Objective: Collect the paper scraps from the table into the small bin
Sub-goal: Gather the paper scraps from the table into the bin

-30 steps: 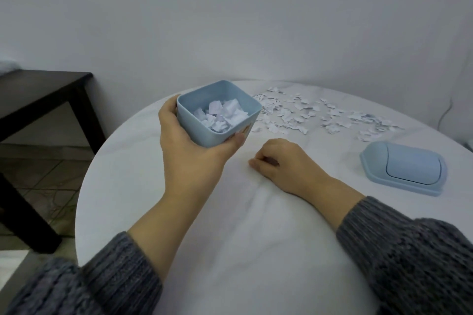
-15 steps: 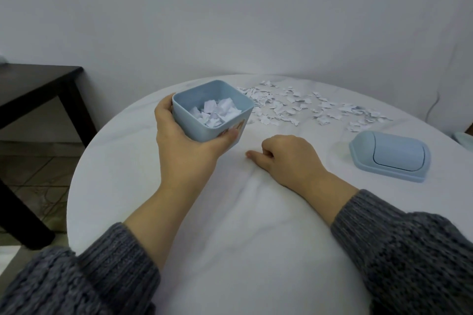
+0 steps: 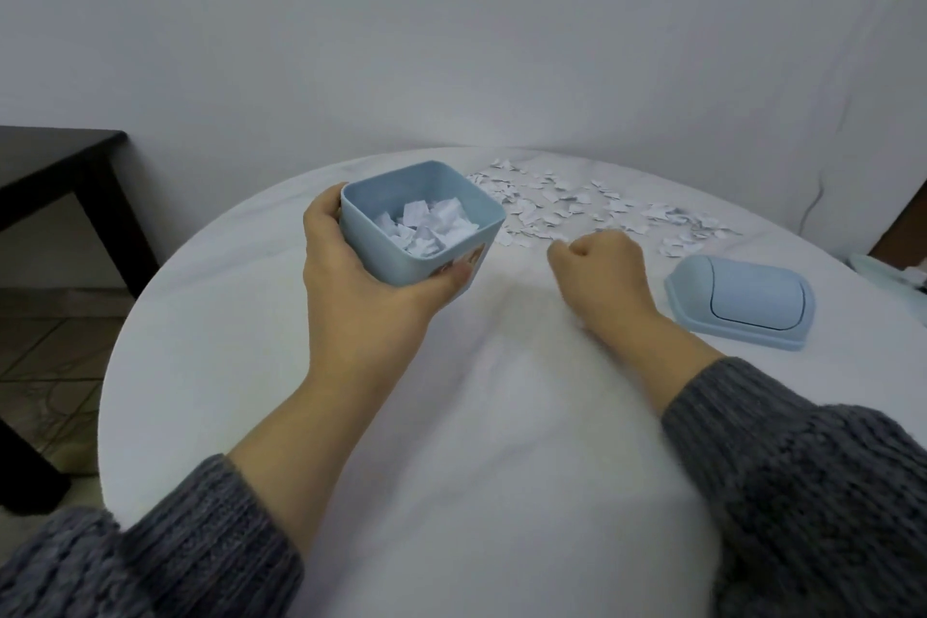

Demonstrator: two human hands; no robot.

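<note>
The bin (image 3: 381, 261) is pale blue with a small tan-and-white print on its near side, and the lid (image 3: 737, 301) is the same pale blue. The scraps (image 3: 547, 211) are white, both those in the bin and those scattered over the surface (image 3: 501, 442), which is white with faint grey veining. The sleeves (image 3: 827, 492) are a mottled dark grey knit, the side table (image 3: 55, 156) is a near-black brown, the wall (image 3: 451, 40) is plain greyish white, and the floor (image 3: 45, 356) is dull brown tile.
</note>
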